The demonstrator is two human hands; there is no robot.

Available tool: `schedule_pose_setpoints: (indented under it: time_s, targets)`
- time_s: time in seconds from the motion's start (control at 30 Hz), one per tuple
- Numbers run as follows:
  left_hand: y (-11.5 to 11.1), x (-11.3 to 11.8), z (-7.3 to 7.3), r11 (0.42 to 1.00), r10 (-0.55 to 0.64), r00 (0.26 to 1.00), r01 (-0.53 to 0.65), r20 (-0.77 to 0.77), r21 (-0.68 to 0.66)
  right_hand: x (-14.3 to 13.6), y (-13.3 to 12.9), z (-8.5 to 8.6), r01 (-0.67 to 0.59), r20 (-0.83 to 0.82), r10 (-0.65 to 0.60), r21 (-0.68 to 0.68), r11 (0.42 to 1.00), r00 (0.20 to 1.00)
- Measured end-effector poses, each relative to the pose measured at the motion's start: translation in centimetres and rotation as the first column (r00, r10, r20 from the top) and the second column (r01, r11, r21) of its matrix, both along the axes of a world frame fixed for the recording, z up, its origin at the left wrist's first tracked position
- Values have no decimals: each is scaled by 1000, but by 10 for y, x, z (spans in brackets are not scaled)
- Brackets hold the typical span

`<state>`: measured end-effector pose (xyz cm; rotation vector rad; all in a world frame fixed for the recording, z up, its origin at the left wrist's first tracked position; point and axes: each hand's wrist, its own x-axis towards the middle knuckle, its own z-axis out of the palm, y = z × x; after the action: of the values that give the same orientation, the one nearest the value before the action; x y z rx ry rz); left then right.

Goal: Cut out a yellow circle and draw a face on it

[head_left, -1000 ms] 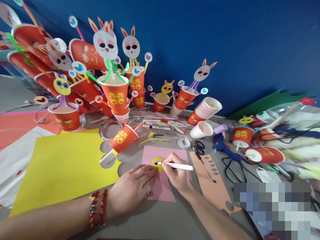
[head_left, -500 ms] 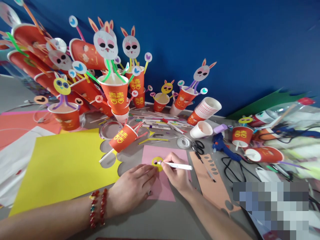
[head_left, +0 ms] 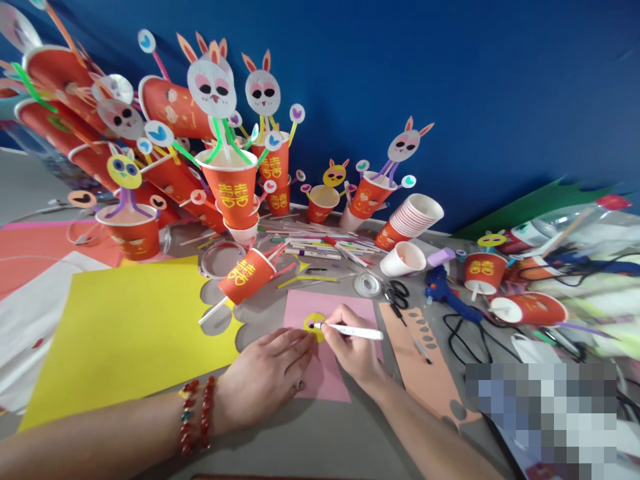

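My right hand (head_left: pixel 356 353) is closed around a white marker pen (head_left: pixel 357 331), its dark tip touching a small yellow paper circle (head_left: pixel 320 337). Pink round patches show on the circle, one with a dark mark under the tip. The circle lies on a pink paper sheet (head_left: pixel 327 380). Spread flat, my left hand (head_left: pixel 273 373) rests with its fingertips at the circle's lower left edge. Beads circle the left wrist. To the left is a yellow paper sheet (head_left: pixel 135 327) with round cut-outs along its right side.
Behind stand red paper cups (head_left: pixel 230 190) with rabbit faces, and a tipped red cup (head_left: pixel 246 277). Several markers (head_left: pixel 310 250) lie at the back. To the right are scissors (head_left: pixel 396 297), a blue glue gun (head_left: pixel 453 297) with a black cord, tape (head_left: pixel 367 285) and orange paper (head_left: pixel 425 380).
The marker and right hand have shifted only very slightly. My left hand stays in place, and the yellow circle has not visibly moved.
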<state>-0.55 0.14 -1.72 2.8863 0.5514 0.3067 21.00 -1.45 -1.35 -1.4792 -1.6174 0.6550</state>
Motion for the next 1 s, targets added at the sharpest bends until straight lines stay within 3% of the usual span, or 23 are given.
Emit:
schedule_pose_setpoints:
  time_s: [1.0]
  targets:
    - [0, 1, 3, 999, -2, 1000, 2, 14, 46, 0, -1, -3, -6, 5, 6, 37, 999, 1000]
